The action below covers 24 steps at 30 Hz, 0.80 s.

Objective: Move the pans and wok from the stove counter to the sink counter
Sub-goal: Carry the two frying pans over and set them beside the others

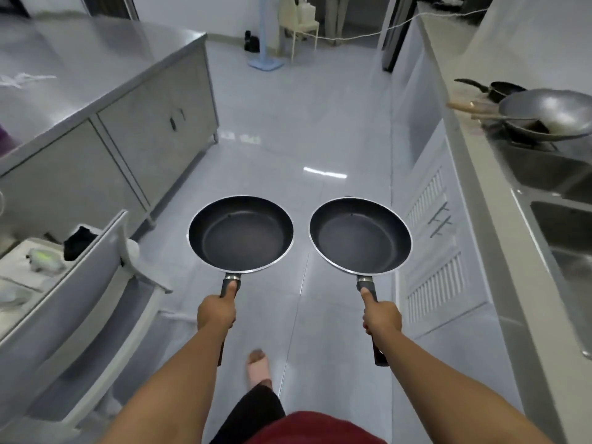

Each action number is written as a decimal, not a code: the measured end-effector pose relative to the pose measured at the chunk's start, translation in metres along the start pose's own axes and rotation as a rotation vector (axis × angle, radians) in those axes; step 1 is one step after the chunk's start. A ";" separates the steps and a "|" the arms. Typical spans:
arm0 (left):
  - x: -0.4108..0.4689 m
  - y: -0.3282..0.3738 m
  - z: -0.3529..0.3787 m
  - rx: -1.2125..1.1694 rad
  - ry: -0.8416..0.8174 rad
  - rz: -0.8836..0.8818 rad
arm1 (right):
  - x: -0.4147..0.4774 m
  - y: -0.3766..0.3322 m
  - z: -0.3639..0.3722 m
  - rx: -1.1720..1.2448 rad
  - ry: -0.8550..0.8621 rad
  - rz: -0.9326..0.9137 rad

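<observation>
- Two dark non-stick pans are carried level over the floor, side by side, rims near each other but apart: left pan (241, 232), right pan (360, 235).
- The left hand (216, 312) is clenched around the left pan's handle, thumb laid along the top near the ferrule. The right hand (382, 317) is clenched the same way on the right pan's handle, thumb pointing forward.
- Both pans are empty; no contents to spill.
- Landmark: the sink (563, 238), set in the table on the right. Both pans are held left of the sink, out over the aisle, clear of the table edge.
- Beyond the sink, on the same table run, a grey wok (551, 113) with a pale wooden handle is seated on the stove, and a small black pan (503, 89) lies just behind it.
- Handling judgement: pans are rigid and likely light enough for one hand each; the load sits forward of the grip, so a hold close to the bowl is favoured, as is seen here. Coating is probably slick and scratch-prone, so stacking should be avoided.
- The wok is judged heavier and round-bottomed, so it may rock; its long handle is the obvious hold, with the rim supported if needed.
</observation>
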<state>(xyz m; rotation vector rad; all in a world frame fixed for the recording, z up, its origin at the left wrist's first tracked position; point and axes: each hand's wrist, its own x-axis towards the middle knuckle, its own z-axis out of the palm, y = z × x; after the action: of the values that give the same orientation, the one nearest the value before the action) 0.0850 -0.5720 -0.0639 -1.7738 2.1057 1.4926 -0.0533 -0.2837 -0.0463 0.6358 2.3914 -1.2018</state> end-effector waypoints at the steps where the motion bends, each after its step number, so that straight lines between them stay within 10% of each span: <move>1: 0.014 0.014 0.005 -0.004 0.002 -0.002 | 0.014 -0.015 0.006 0.005 0.002 -0.003; 24: 0.368 0.430 0.120 0.217 -0.079 0.114 | 0.355 -0.380 0.113 0.082 0.076 0.058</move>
<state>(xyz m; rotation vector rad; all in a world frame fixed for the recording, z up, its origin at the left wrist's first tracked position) -0.4402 -0.8138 -0.0572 -1.5216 2.2638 1.2749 -0.5393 -0.4989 -0.0513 0.7842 2.3781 -1.2788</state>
